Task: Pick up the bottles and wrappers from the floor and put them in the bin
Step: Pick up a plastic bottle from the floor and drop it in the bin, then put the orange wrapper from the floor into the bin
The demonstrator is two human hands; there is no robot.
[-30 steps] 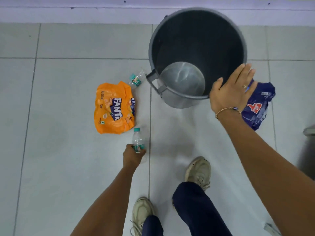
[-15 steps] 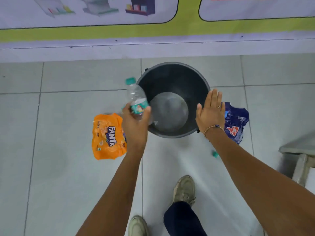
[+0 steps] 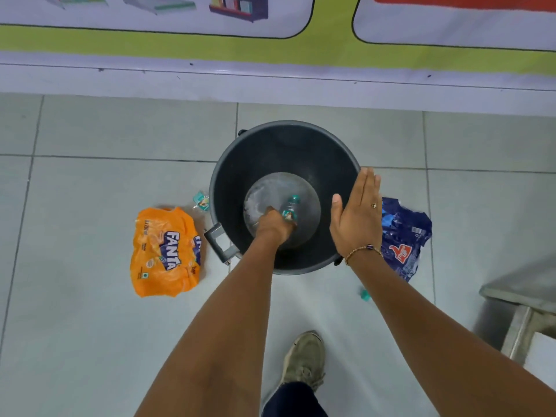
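A dark grey bin (image 3: 228, 164) stands on the tiled floor near the wall. My left hand (image 3: 272, 225) reaches down inside it, shut on a small clear bottle (image 3: 289, 209) with a teal cap and label. My right hand (image 3: 358, 219) hovers flat and open over the bin's right rim, holding nothing. An orange Fanta wrapper (image 3: 165, 251) lies on the floor left of the bin. A blue wrapper (image 3: 404, 236) lies to the bin's right, partly behind my right hand. A small crushed clear bottle with a teal label (image 3: 201, 200) lies by the bin's left wall.
A teal cap (image 3: 365, 294) lies on the floor below my right wrist. My shoe (image 3: 305, 358) stands in front of the bin. A grey metal stand or bench (image 3: 523, 299) sits at the right edge. A wall with a banner (image 3: 270, 43) runs behind the bin.
My left hand lifted the bottle off the floor, carried it up past the bin's left rim and down inside the bin. My right hand stayed at the right rim.
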